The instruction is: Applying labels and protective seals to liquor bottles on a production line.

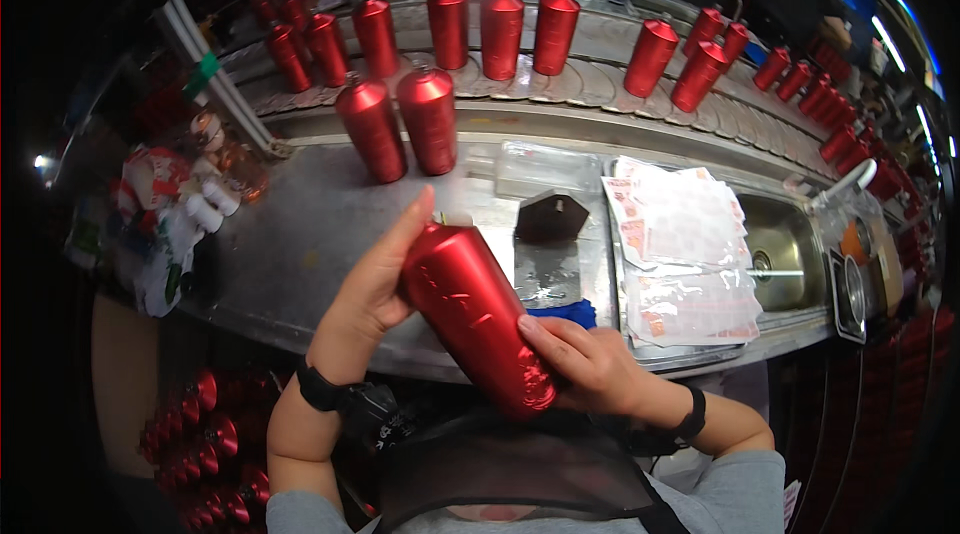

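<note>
The red bottle (478,319) is held by both hands in front of the person's body, over the near edge of the metal desk (270,254). Its long axis goes on a slant: the neck end points to the far left, and the base comes to the near right, close to the person. The left hand (385,279) is clamped on the shoulder end from the left side, with its thumb stretched up beside the neck; its other fingers are mostly hidden. The right hand (590,364) is clamped on the lower part from the right, with fingers laid on the wall near the raised pattern. So each hand has its own end of the bottle. Beyond the neck, the left standing bottle (373,131) and the right standing bottle (428,122) stand upright, near one another, and the left hand is nearer to them than the right one.
</note>
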Tool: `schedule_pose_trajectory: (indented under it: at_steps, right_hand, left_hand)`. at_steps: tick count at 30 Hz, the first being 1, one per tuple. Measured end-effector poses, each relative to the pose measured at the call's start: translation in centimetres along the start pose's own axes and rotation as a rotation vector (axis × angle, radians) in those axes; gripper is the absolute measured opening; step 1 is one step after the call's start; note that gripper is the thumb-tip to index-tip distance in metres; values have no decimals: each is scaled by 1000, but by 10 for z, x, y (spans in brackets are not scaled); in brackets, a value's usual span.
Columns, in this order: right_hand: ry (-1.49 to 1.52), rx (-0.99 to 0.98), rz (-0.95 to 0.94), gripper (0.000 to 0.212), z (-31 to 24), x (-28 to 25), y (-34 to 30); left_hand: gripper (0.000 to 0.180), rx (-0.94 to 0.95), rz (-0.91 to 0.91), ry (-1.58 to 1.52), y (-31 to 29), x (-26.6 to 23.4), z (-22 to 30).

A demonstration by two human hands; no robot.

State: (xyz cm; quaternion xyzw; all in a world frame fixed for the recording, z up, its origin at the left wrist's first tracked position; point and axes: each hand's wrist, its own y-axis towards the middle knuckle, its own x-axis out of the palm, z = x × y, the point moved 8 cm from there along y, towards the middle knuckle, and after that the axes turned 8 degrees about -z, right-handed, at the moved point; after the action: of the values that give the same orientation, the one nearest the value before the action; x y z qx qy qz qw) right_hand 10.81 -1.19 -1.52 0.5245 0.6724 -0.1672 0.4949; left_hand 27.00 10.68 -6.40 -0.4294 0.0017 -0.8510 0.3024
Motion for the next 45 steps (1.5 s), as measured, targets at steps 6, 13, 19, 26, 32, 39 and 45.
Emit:
schedule_pose_trajectory:
  at_steps: [6, 13, 19, 26, 32, 39, 45]
  right_hand:
    - [137, 358, 103, 100, 21, 30, -40]
    - [3, 480, 138, 103, 43, 66, -8]
    - [14, 539, 103, 106, 67, 110, 34]
    - [253, 625, 70, 77, 117, 122, 53]
    - [-300, 898, 271, 24, 215, 86, 47]
    - [-537, 1051, 51, 25, 277, 112, 67]
    - [-591, 1094, -25, 25, 299, 117, 76]
  left_hand:
    - [79, 20, -86, 372, 38, 3, -48]
    - [73, -51, -65, 522, 80, -35, -32]
    - [73, 52, -27, 670, 98, -85, 1]
    - [83, 114, -82, 588, 92, -145, -3]
    - [85, 85, -207, 516, 83, -183, -3]
    - [95, 99, -234, 541, 93, -214, -6]
    - [104, 68, -279, 547, 108, -214, -10]
